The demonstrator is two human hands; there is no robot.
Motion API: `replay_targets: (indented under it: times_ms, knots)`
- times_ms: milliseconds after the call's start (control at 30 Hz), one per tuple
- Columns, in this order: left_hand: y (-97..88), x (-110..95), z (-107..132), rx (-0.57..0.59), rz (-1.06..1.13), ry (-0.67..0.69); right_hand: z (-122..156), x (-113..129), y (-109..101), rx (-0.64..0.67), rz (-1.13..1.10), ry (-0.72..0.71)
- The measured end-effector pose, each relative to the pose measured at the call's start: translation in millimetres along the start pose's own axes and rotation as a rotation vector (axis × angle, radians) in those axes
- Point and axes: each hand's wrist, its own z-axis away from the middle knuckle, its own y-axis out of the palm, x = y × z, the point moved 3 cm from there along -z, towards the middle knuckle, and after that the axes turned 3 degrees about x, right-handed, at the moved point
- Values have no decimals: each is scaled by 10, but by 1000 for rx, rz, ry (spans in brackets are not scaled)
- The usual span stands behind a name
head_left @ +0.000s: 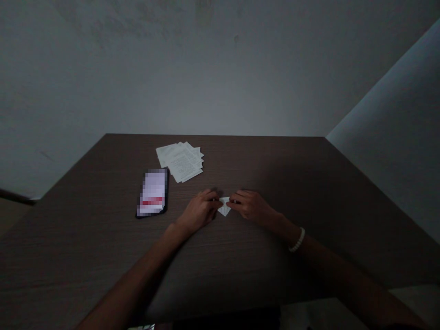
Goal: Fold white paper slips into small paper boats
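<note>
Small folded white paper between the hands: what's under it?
The small folded white paper lies directly on the dark brown wooden table. The left hand and right hand press its side edges, and their fingertips hide those ends.

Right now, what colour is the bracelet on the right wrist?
White, a beaded bracelet; the head view shows it best.

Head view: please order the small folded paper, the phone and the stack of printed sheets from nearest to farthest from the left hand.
1. The small folded paper: touching the left hand at its fingertips, between both hands.
2. The phone: to the hand's left, lying flat on the table.
3. The stack of printed sheets: farthest, beyond the hand, toward the wall, slightly left.
</note>
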Motion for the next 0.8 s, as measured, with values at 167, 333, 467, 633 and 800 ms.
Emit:
replay_targets:
  times_ms: [167,333,467,633,800]
  knots:
    - [-80,-73,38,47,-78,0,51,30,-22,49,-14,17]
    - [-95,-97,59,35,-70,2,114,39,-20,48,-81,92]
    - [-82,-85,83,12,-52,-14,115,79,-43,43,-157,172]
    - [-71,-75,109,-14,-34,-32,53,128,-56,-19,-255,331]
    - [-86,-45,150,-40,-13,-46,34,140,-30,-40,-250,396]
